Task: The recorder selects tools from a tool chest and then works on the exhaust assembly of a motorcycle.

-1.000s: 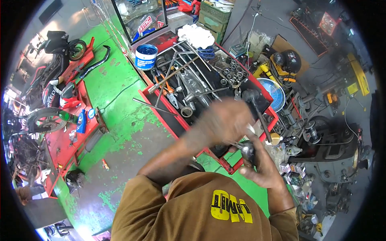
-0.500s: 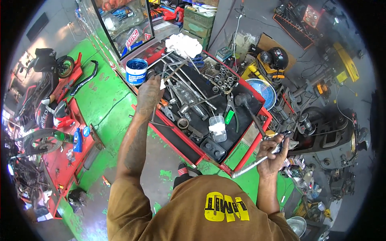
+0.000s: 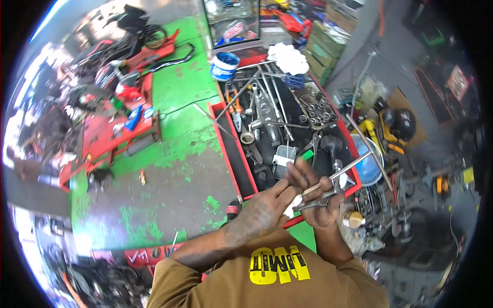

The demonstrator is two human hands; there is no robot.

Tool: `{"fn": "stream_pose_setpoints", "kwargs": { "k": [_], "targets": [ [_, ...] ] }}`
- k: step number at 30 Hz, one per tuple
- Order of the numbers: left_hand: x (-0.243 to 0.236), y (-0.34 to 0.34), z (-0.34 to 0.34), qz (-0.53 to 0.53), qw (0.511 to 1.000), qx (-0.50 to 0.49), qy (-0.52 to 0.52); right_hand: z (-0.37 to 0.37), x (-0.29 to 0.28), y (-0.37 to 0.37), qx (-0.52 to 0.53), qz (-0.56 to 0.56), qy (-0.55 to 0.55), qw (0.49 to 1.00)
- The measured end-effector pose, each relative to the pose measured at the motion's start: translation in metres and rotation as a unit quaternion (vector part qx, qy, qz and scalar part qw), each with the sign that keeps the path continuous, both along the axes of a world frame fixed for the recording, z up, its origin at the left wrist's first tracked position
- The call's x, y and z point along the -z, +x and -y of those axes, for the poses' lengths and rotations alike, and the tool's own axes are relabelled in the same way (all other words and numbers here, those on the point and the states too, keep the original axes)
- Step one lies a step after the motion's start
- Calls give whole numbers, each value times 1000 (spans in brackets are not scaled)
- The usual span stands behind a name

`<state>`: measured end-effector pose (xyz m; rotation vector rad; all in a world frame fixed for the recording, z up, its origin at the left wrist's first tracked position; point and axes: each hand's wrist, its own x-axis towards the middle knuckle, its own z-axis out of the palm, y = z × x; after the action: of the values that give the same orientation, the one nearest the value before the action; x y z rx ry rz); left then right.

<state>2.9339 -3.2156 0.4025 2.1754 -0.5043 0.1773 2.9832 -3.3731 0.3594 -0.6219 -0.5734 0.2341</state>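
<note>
My left hand [image 3: 264, 208] is closed, pinching a small white rag [image 3: 292, 206] close to the lower end of a T-handle wrench [image 3: 346, 168]. The wrench's bar slants up and right beyond the cart's edge. My right hand [image 3: 323, 205] is closed around the shaft of this wrench, some fingers bent over it. Another dark metal tool [image 3: 312, 205] lies across the right palm; its kind is partly hidden by the fingers. Both hands are together above the near corner of a red tool cart [image 3: 236, 177].
On the cart lie pliers [image 3: 236, 120], sockets [image 3: 321, 110], a clear plastic box [image 3: 283, 156], a hammer [image 3: 333, 146], a blue-and-white tub [image 3: 224, 66] and a white cloth [image 3: 288, 58]. A blue fan [image 3: 368, 167] stands right of it. A motorcycle [image 3: 120, 43] stands far left.
My left hand has come back from the cart's far side to meet my right hand. The T-handle wrench is now between them. The view has turned, shifting the cart rightward.
</note>
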Motion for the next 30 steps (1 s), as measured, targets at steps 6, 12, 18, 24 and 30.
{"fn": "stream_pose_setpoints", "kwargs": {
  "k": [6,12,18,24,30],
  "targets": [
    [-7,-54,41,110,983,-115,-86,60,26,-12,-177,-34,-5,984],
    [-42,-70,83,102,976,-187,-51,59,20,-48,-287,-65,-107,950],
    [-43,-105,58,227,942,-249,3,29,32,-93,-377,-19,-144,915],
    [-29,-144,-6,232,877,-390,160,-21,6,-83,-400,101,-244,878],
    [-25,-200,-84,191,864,-427,185,-103,19,-86,-361,226,-282,859]
  ]
}}
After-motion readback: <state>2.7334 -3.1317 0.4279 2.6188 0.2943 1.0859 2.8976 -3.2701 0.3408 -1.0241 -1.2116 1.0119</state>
